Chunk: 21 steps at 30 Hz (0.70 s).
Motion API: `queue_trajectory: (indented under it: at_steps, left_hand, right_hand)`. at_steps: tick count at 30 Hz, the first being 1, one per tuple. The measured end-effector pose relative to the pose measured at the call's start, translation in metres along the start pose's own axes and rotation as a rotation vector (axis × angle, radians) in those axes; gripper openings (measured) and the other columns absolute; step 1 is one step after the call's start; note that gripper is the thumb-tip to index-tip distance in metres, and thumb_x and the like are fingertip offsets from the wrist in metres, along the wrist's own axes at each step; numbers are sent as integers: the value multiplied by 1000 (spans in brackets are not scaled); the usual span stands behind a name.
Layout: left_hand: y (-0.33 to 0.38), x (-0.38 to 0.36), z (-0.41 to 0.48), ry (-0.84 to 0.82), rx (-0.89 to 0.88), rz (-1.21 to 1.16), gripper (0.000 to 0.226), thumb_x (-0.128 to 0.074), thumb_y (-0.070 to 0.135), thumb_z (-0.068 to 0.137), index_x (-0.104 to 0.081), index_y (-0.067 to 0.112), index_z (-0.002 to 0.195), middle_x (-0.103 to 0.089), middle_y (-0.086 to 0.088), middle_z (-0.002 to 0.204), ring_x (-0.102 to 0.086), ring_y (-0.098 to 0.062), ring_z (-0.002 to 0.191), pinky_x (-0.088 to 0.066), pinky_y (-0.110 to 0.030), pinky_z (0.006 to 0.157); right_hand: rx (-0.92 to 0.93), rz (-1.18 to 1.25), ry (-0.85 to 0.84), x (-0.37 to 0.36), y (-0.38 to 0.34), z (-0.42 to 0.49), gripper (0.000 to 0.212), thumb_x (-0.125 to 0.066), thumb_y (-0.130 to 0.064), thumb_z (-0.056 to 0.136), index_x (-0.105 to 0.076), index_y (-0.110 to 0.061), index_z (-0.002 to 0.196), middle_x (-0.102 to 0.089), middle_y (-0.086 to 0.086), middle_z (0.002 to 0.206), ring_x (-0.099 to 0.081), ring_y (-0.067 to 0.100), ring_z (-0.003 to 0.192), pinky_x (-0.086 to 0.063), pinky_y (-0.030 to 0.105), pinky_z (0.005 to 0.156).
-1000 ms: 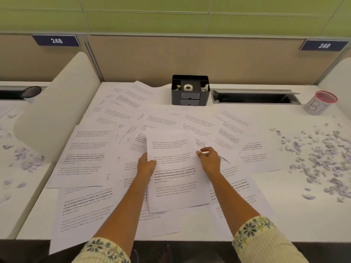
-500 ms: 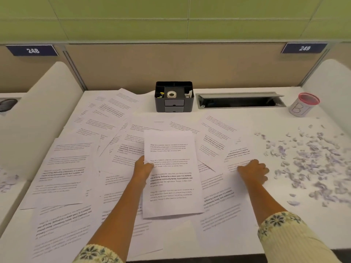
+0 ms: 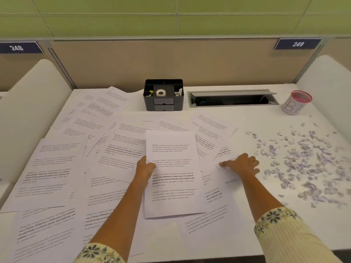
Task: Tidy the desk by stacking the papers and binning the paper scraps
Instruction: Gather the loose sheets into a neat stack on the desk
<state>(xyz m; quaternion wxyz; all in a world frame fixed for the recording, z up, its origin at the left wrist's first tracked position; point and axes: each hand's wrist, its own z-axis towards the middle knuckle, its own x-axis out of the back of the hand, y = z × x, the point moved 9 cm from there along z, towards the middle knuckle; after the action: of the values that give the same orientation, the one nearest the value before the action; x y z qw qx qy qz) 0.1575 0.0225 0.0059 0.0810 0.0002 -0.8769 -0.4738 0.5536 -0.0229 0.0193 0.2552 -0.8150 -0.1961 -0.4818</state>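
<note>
On my white desk [image 3: 266, 118]: printed paper sheets [image 3: 76, 168] left and middle, torn paper scraps [image 3: 303, 160] right, black plastic organiser [image 3: 163, 97] behind.

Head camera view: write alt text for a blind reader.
A person's left hand grips a pile of printed sheets in the middle of the desk, among scattered pages, while the right hand rests on a loose sheet beside it. Torn paper scraps litter the right side, near a red-rimmed cup.

left hand [image 3: 145, 168] pinching sheet [image 3: 172, 179] edge | right hand [image 3: 242, 165] flat, palm down | both forearms extended
</note>
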Motion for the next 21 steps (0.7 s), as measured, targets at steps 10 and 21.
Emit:
queue_trajectory:
  at_steps: [10,21]
  left_hand:
    - [-2,-3,-3,14,-5,28,38,-48,-8,89,-56,10,121,-63,-7,109,-59,-23,95,-50,-33,79]
    - [-7,-5,-5,19,19,47,39,-48,-5,90,-55,11,125,-63,-8,112,-59,-25,97,-49,-34,82]
  right_hand:
    - [43,389,-85,-9,-4,11,42,-66,-19,80,-55,-5,118,-61,16,118,-56,34,107,-46,41,92]
    - [76,832,511,62,23,3,15,-53,-17,95,-54,-4,104,-60,15,94,-54,26,82,-44,35,73]
